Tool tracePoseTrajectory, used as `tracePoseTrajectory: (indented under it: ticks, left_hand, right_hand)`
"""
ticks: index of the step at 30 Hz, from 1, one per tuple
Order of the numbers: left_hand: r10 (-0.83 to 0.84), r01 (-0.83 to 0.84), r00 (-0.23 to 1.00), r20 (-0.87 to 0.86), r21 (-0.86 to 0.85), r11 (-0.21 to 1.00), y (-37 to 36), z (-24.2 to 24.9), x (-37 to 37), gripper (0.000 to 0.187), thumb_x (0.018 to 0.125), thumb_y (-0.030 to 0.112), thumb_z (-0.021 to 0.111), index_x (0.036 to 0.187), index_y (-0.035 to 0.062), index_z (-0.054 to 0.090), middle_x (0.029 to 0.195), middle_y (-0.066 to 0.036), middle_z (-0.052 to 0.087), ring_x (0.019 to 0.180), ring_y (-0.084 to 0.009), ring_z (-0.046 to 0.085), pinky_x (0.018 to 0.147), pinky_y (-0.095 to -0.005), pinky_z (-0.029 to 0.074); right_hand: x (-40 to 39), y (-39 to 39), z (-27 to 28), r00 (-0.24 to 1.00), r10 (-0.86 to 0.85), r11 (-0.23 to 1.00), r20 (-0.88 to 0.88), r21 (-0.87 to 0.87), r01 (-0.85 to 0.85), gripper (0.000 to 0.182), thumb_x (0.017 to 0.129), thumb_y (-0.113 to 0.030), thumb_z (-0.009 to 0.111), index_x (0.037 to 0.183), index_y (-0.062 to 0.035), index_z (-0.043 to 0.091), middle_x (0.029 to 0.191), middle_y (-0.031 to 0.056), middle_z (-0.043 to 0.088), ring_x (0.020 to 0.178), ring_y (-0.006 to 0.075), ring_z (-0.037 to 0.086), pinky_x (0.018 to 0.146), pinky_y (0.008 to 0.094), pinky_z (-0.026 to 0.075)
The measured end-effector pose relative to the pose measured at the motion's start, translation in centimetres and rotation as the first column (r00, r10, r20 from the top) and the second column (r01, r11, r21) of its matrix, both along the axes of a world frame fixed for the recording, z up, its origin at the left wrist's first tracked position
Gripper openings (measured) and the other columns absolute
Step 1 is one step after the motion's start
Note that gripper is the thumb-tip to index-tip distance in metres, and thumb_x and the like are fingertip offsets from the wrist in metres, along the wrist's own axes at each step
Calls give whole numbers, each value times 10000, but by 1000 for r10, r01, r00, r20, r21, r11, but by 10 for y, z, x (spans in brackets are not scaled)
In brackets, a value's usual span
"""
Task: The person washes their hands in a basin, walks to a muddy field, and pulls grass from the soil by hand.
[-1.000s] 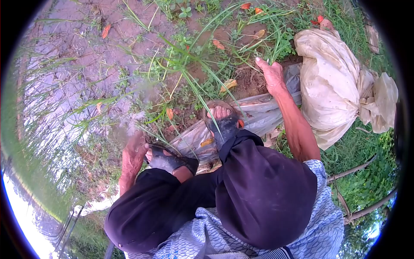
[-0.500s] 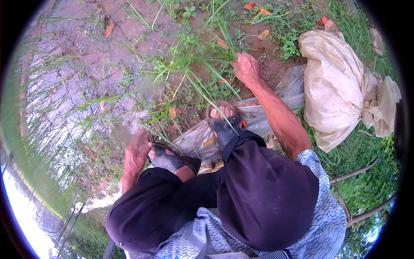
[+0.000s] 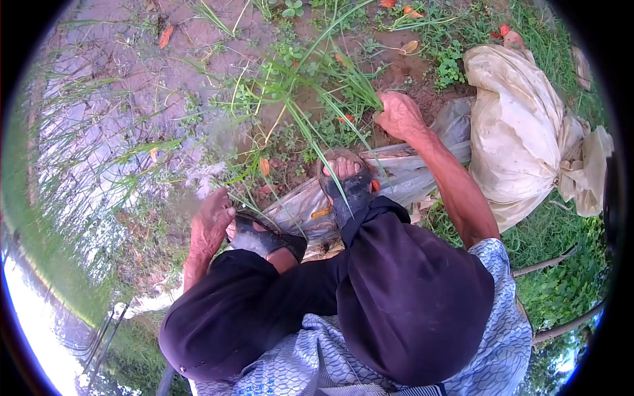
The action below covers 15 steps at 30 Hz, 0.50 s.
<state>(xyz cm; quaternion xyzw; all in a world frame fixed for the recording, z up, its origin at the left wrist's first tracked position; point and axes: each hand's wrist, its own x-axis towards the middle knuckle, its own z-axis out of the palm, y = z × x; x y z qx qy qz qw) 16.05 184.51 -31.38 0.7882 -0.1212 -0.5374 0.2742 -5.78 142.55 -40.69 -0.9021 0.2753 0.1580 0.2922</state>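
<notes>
My right hand (image 3: 400, 116) is closed around the base of a bunch of long green grass (image 3: 356, 84), whose blades fan out to the left over the wet soil. My left hand (image 3: 212, 214) hangs beside my left sandal (image 3: 257, 239), its fingers curled. A smear on the view blurs its fingertips, and what they may hold is hidden. A few thin blades (image 3: 264, 214) lie close to that hand. My right sandal (image 3: 350, 191) stands on a muddy plastic sheet (image 3: 416, 178).
A tied, pale sack (image 3: 518, 132) sits on grass at the right. Wet mud (image 3: 178, 72) with rice-like shoots (image 3: 86, 138) stretches to the left. Orange fallen leaves (image 3: 166, 36) are scattered about. A bare branch (image 3: 568, 328) lies at the lower right.
My right hand has moved to the right with the grass bunch, drawing its blades along. My left hand has stayed nearly in place.
</notes>
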Motion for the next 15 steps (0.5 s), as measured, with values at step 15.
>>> tracePoseTrajectory:
  ticks: [15]
  left_hand:
    - [51,-51,998,36,3,999,11,-2,-6,617,890,308,681,1366,-24,469,1308,-190,568,1194,-270,564,1019,-383,426]
  right_hand:
    - [4,0,-15,981,-195,971,-16,135,195,277,788,-164,696,1026,-22,682,890,138,691,827,328,650,751,402,503]
